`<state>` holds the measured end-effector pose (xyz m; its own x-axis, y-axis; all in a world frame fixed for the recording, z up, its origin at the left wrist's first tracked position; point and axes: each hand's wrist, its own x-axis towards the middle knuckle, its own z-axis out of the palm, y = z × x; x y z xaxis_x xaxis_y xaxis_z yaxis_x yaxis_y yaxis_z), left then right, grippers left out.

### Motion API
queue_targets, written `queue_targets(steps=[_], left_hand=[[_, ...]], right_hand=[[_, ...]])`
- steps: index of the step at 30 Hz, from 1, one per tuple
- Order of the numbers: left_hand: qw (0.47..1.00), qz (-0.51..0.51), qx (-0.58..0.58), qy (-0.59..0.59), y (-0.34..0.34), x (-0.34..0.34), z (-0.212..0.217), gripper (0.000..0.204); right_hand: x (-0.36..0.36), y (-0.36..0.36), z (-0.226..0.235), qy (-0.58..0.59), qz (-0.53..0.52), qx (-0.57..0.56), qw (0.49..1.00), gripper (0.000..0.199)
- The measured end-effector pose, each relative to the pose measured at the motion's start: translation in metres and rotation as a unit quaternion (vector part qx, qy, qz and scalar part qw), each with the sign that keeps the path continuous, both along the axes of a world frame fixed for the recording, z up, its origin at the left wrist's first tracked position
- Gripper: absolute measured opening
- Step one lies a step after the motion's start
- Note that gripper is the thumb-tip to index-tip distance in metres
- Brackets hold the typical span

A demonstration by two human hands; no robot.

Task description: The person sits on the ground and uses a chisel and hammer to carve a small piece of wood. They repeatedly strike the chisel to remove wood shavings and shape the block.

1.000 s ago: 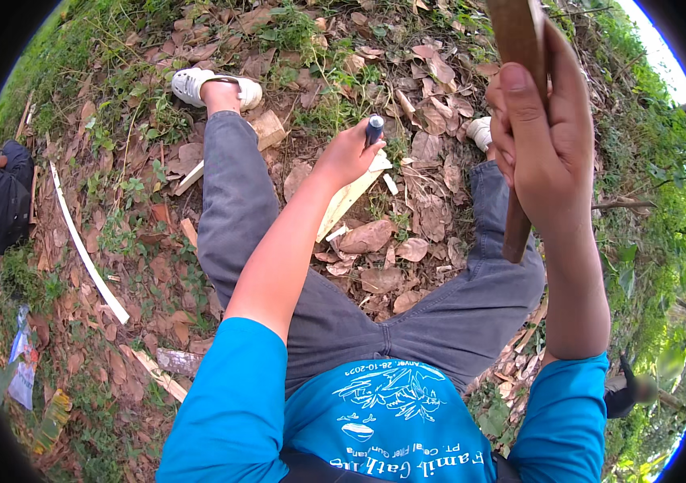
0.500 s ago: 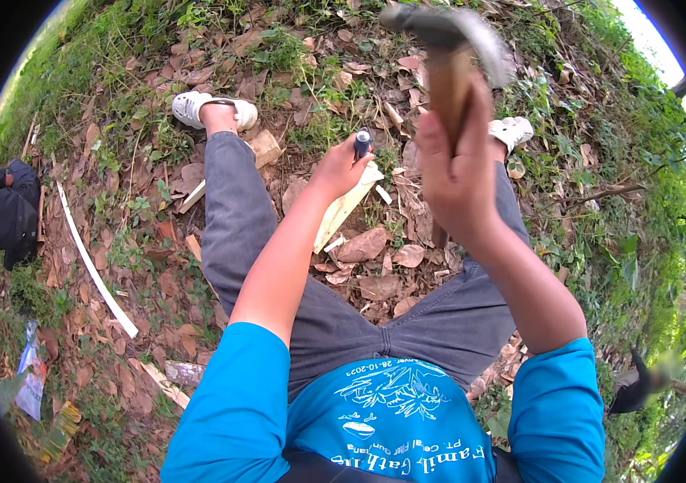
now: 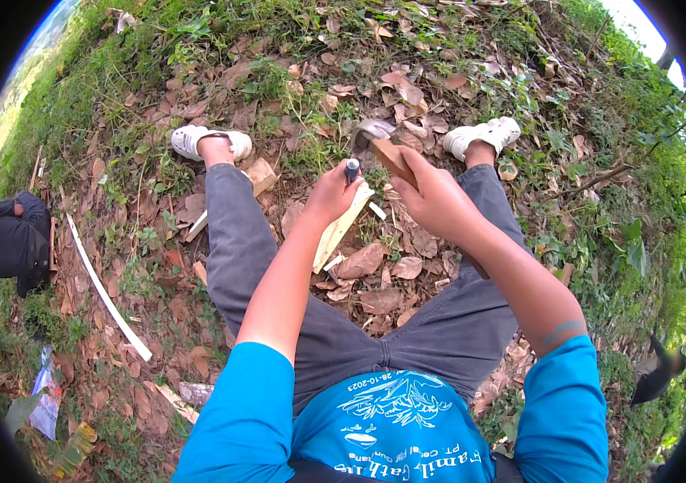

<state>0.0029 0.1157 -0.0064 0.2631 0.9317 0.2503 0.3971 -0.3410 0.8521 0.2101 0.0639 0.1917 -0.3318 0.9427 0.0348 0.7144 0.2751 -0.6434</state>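
My left hand (image 3: 331,196) is closed around the dark handle of a chisel-like tool (image 3: 352,171), its metal-capped end pointing up. The tool's lower part is hidden by the fist. Under that hand a pale piece of wood (image 3: 341,226) slants between my legs over dry leaves. My right hand (image 3: 437,201) grips the wooden handle of a hammer (image 3: 391,160). The metal hammer head is just beyond the capped end of the tool, close to it; whether they touch I cannot tell.
Wood blocks (image 3: 261,175) lie by my left shin, and a small chip (image 3: 376,211) is beside the slanted piece. A long pale strip (image 3: 105,290) curves across the leaves at left. Farther left is a person in dark clothing (image 3: 19,241). A plastic bag (image 3: 45,398) lies lower left.
The hammer in my right hand has swung down and leftward from a raised position to the tool in my left hand. My left hand has stayed nearly in place.
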Motion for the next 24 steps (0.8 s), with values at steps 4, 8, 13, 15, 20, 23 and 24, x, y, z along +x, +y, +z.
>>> queue_targets(steps=[4, 8, 13, 15, 20, 23, 24], left_hand=[[0.999, 0.029, -0.032, 0.003, -0.007, -0.015, 0.004, 0.023], [0.999, 0.003, -0.041, 0.001, -0.006, 0.009, 0.01, 0.022], [0.998, 0.024, -0.045, 0.029, -0.011, -0.013, 0.008, 0.015], [0.998, 0.024, -0.043, 0.034, -0.013, -0.011, 0.01, 0.015], [0.999, 0.003, -0.038, 0.011, -0.012, 0.005, 0.007, 0.019], [0.999, 0.015, -0.049, 0.017, -0.014, -0.011, 0.01, 0.024], [0.998, 0.017, -0.055, 0.018, -0.016, -0.014, 0.011, 0.024]], right_hand=[[-0.033, -0.012, 0.084, 0.304, -0.064, 0.153, 0.938, 0.04], [-0.004, -0.009, -0.031, 0.054, -0.006, -0.008, 0.999, 0.039], [-0.018, -0.011, 0.05, 0.205, -0.087, 0.103, 0.969, 0.036], [-0.02, -0.014, 0.046, 0.253, -0.117, 0.135, 0.951, 0.038], [0.007, 0.004, -0.026, -0.002, -0.002, -0.045, 0.999, 0.039], [-0.017, 0.0, 0.053, 0.209, -0.071, 0.048, 0.974, 0.036], [-0.024, -0.002, 0.072, 0.284, -0.091, 0.082, 0.951, 0.037]])
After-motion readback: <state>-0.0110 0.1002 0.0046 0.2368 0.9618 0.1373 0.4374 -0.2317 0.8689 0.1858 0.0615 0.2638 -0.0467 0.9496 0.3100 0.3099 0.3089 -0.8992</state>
